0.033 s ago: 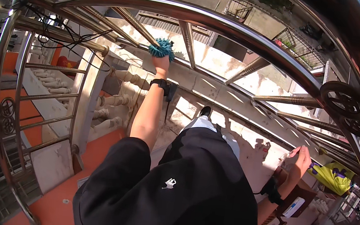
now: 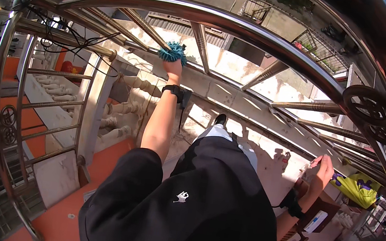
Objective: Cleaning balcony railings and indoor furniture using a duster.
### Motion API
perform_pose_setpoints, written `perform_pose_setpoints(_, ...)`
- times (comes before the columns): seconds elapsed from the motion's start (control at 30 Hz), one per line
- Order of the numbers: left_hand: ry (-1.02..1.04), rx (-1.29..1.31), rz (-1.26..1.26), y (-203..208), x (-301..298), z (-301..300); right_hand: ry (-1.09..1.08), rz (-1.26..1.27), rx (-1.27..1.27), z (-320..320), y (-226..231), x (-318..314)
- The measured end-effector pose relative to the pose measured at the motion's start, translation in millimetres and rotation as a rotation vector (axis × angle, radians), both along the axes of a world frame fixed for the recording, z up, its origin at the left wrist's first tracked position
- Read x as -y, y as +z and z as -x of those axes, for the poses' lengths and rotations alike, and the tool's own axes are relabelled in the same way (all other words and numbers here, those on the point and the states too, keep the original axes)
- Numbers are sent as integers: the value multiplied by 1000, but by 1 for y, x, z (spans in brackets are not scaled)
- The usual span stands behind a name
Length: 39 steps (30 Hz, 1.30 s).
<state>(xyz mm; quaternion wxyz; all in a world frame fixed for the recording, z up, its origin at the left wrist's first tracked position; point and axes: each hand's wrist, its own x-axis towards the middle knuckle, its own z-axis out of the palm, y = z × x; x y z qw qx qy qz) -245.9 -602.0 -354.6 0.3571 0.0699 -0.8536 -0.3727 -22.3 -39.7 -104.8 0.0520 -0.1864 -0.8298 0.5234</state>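
My left hand (image 2: 174, 68) reaches forward and is closed on a teal chenille cleaning mitt (image 2: 173, 51), which hides most of its fingers. The shaggy mitt presses against the lower end of an upright metal bar (image 2: 146, 27), where it meets the bottom rail of the shiny railing (image 2: 184, 7). Off to the right, my right hand (image 2: 324, 170) hovers with loosely bent fingers slightly apart, and I see nothing in it. Just beyond that hand is a yellow cloth with purple patches (image 2: 358, 189). Both wrists wear black straps.
Black wires (image 2: 62, 35) hang tangled at the railing's left corner. A second metal railing (image 2: 54, 105) and pale balusters (image 2: 120, 108) stand at left. Near my right forearm is a brown wooden piece of furniture (image 2: 324, 208) with a white-and-blue packet (image 2: 315, 221). Beyond the railing lies a yard below.
My left forearm and elbow have shifted very slightly to the right. The mitt stays at the foot of the bar, and my right hand has hardly moved.
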Motion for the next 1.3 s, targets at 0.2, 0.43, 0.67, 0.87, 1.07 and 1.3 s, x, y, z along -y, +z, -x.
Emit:
perform_pose_setpoints(0.2, 602, 72, -453, 6, -43, -13, 60, 0, -33, 14, -6, 9)
perform_pose_setpoints(0.43, -343, 225, -1213, 74, -51, -74, 54, -7, -69, 13, -3, 4)
perform_pose_setpoints(0.67, -641, 46, -364, 235, -61, -42, -21, 24, -52, 0, -14, -6)
perform_pose_setpoints(0.87, -234, -232, -134, 240, -114, -21, -54, 81, -24, 0, -28, -4)
perform_pose_setpoints(1.07, -389, 9, -1097, 76, -114, -22, -43, 85, -49, 2, -22, 10)
perform_pose_setpoints(1.3, -219, 116, -803, -52, -125, -36, 13, 10, -71, 3, -12, 16)
